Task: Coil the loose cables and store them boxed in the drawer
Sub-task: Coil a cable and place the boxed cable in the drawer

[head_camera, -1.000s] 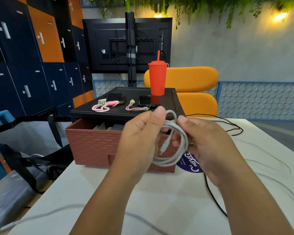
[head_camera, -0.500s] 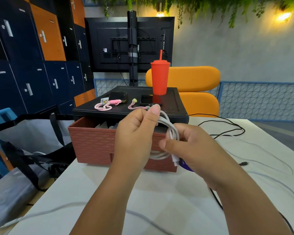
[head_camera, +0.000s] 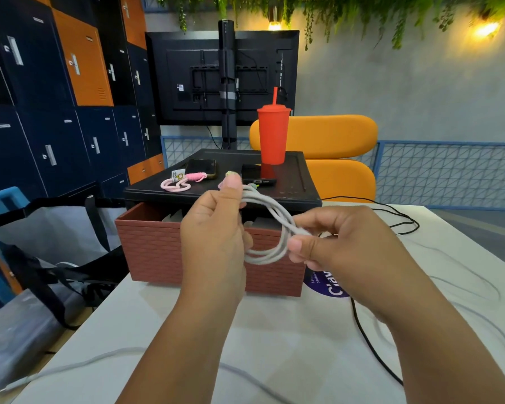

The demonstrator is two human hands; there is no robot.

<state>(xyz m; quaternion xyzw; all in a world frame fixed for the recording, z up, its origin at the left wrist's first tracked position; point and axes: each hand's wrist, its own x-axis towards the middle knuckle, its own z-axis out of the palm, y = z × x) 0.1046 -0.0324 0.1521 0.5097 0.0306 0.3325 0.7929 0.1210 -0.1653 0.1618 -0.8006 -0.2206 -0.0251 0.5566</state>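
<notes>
White cable coil [head_camera: 270, 228] held in mid-air between both hands, in front of the brick-red drawer [head_camera: 187, 249], which stood pulled out of its black-topped cabinet [head_camera: 292, 182]. The coil formed a flattened oval of several turns, its open face towards the camera; its long axis slanted from the upper left, at the left thumb, down to the right, at the right fingers. The left hand [head_camera: 216, 225] pinched the upper end of the coil between thumb and curled fingers. The right hand [head_camera: 341, 246] – fingers curled, thumb pressed in – gripped the strands at the coil's right side.

Pale items showed inside the drawer, behind the hands; what they were could not be told. On the cabinet top stood a red tumbler [head_camera: 273, 132] with a straw, with a dark phone [head_camera: 201, 167], a pink lanyard [head_camera: 177, 183] and a small black device [head_camera: 258, 181] lying near it.

A loose white cable [head_camera: 85, 364] lay across the near tabletop [head_camera: 274, 345] beneath the forearms, and a black cable [head_camera: 370, 339] ran along the tabletop at the right, passing a purple sticker [head_camera: 324, 284] just beside the drawer. An orange chair [head_camera: 333, 138] stood behind the cabinet – a grey bag [head_camera: 27, 330] lay off the tabletop's left edge.
</notes>
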